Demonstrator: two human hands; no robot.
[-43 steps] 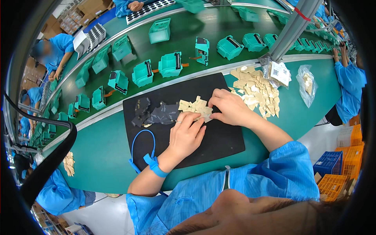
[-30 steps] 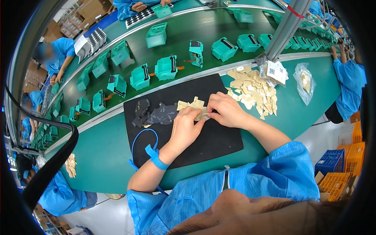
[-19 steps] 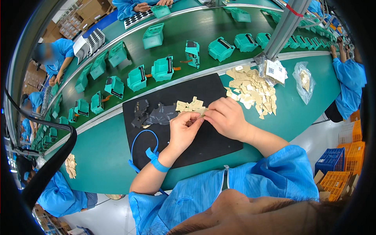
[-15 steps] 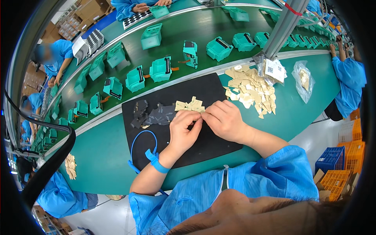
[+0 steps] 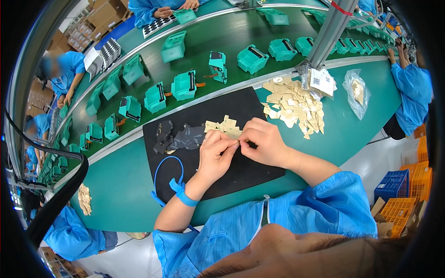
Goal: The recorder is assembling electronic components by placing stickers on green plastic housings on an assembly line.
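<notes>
Over a black mat point(image 5: 259, 178), my left hand point(image 5: 213, 155) and my right hand point(image 5: 266, 143) meet with their fingertips pinched together. Whatever sits between the fingers is too small and too covered to make out. Just beyond the fingertips lies a small heap of beige paper-like pieces point(image 5: 225, 124), partly hidden by my hands. To its left, thin black pieces point(image 5: 187, 137) are spread on the mat. A blue wrist strap point(image 5: 183, 193) with a coiled cord circles my left wrist.
A larger pile of beige pieces point(image 5: 296, 104) lies right of the mat, beside clear plastic bags point(image 5: 357, 94) and a metal post point(image 5: 331, 34). Beyond runs a green conveyor point(image 5: 208, 44) carrying several teal housings point(image 5: 184, 85). Co-workers sit around; crates point(image 5: 391, 185) stand at right.
The teal housings have shifted slightly left along the conveyor. My hands stay joined at nearly the same spot, with the right fingers curled a little more.
</notes>
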